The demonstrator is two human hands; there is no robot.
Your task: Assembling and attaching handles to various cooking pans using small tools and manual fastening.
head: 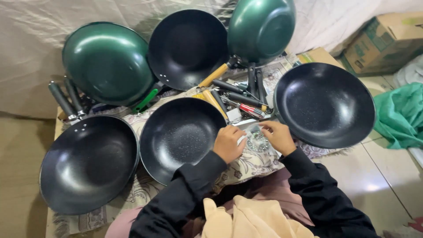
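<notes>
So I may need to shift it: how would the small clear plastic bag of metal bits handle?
The small clear plastic bag, between left hand and right hand, is probably floppy and light, and its contents may shift or spill.

One view only: the head camera, worn on the person's head, faces steeply downward and slightly forward over the person's own lap. It is close enough that the left hand [228,143] and right hand [278,137] sit just below frame centre, with both dark sleeves entering from the bottom edge. The field spans the patterned mat [255,161] on the floor, reaching a draped sheet [31,48] at the top and cardboard boxes [383,42] at upper right.
</notes>
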